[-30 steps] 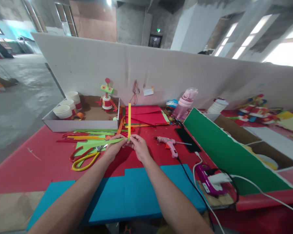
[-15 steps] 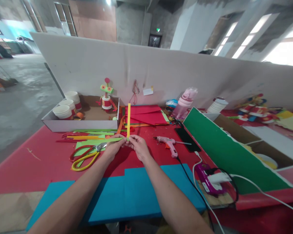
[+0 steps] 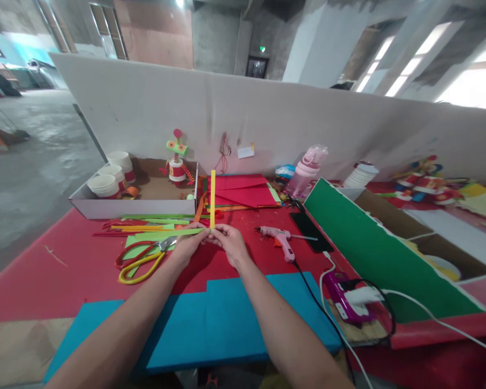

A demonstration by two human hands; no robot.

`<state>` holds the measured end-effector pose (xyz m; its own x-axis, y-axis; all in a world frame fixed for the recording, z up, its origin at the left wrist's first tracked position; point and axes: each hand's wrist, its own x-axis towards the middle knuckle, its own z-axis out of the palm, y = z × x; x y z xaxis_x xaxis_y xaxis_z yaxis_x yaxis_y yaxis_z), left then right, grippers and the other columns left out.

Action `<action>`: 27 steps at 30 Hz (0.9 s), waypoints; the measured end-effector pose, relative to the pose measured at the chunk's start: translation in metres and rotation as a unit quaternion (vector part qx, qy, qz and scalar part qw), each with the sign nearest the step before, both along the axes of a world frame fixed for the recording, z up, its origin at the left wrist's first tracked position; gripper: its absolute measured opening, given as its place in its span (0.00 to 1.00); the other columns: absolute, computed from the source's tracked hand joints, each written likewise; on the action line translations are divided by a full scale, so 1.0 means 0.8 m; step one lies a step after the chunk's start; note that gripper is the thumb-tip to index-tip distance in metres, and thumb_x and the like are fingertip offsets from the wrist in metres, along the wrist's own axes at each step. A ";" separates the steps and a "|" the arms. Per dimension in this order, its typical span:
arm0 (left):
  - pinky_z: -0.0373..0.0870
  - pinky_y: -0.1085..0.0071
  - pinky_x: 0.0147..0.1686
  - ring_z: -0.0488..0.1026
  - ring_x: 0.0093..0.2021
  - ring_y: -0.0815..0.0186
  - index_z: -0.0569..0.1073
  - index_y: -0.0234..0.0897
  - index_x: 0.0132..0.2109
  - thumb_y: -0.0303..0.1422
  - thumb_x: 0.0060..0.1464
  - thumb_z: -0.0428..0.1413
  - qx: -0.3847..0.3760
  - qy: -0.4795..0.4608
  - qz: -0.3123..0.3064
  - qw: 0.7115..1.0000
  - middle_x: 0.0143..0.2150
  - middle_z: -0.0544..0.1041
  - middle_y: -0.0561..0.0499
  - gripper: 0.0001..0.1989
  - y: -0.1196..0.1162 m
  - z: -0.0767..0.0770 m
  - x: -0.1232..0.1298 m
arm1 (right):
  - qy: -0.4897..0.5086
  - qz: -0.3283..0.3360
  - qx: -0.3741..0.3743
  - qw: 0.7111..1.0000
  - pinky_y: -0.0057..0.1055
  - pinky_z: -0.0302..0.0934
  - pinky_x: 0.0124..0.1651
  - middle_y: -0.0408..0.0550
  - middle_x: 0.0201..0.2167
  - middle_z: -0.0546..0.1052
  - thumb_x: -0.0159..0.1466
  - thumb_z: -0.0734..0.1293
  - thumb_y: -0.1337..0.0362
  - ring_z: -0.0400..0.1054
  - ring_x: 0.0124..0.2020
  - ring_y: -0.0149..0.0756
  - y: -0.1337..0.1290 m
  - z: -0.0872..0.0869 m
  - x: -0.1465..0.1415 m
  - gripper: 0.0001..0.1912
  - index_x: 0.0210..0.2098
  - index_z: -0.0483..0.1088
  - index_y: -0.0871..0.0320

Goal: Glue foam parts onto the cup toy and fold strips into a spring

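Observation:
My left hand (image 3: 191,245) and my right hand (image 3: 229,241) meet over the red table, fingertips pinched together. A yellow paper strip (image 3: 213,200) stands upright from between the fingertips. From the same spot a light green strip (image 3: 170,234) reaches out to the left; its end is in my left hand's fingers. The two strips meet at the fingertips, where the joint is mostly hidden. Red- and yellow-handled scissors (image 3: 143,262) lie left of my left hand, partly over green paper. More coloured strips (image 3: 137,228) lie behind them.
A pink glue gun (image 3: 281,237) lies right of my hands, beside a black phone (image 3: 311,232). Blue sheets (image 3: 227,319) lie under my forearms. A tray (image 3: 133,209) with cups and a paper figure (image 3: 177,167), red paper (image 3: 243,190) and a pink bottle (image 3: 305,173) stand behind.
The yellow strip has shifted very slightly left and up at the fingertips. Both hands keep almost the same place and hold.

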<state>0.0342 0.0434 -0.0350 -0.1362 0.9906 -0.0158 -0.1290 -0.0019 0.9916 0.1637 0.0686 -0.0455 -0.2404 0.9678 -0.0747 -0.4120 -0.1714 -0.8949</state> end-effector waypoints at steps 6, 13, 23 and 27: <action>0.64 0.75 0.28 0.68 0.26 0.70 0.74 0.35 0.30 0.39 0.41 0.65 -0.013 0.007 0.016 1.000 0.25 0.75 0.53 0.13 -0.003 0.003 0.002 | -0.007 -0.005 -0.007 1.000 0.31 0.70 0.36 0.42 0.23 0.76 0.43 0.76 0.58 0.71 0.25 0.29 -0.001 0.003 0.000 0.17 0.29 0.73 0.61; 0.63 0.74 0.28 0.68 0.26 0.70 0.74 0.35 0.31 0.40 0.42 0.64 -0.004 0.005 0.011 1.000 0.26 0.74 0.52 0.13 -0.002 0.002 0.001 | 0.023 0.002 -0.021 1.000 0.33 0.71 0.37 0.43 0.21 0.76 0.43 0.77 0.59 0.72 0.24 0.31 -0.001 0.002 0.000 0.18 0.29 0.73 0.61; 0.62 0.74 0.27 0.66 0.25 0.70 0.73 0.35 0.30 0.41 0.45 0.63 0.015 0.001 -0.016 1.000 0.24 0.72 0.53 0.13 -0.002 0.001 -0.002 | 0.048 -0.005 -0.035 0.998 0.32 0.71 0.35 0.43 0.21 0.75 0.46 0.76 0.53 0.70 0.23 0.30 0.000 0.002 0.001 0.19 0.29 0.72 0.61; 0.63 0.73 0.27 0.67 0.25 0.69 0.74 0.35 0.29 0.41 0.44 0.63 0.003 -0.001 -0.003 1.000 0.23 0.72 0.53 0.13 -0.001 -0.001 -0.003 | 0.048 0.007 -0.033 0.998 0.32 0.71 0.36 0.42 0.21 0.75 0.45 0.76 0.54 0.71 0.24 0.30 -0.001 0.003 0.001 0.19 0.28 0.72 0.60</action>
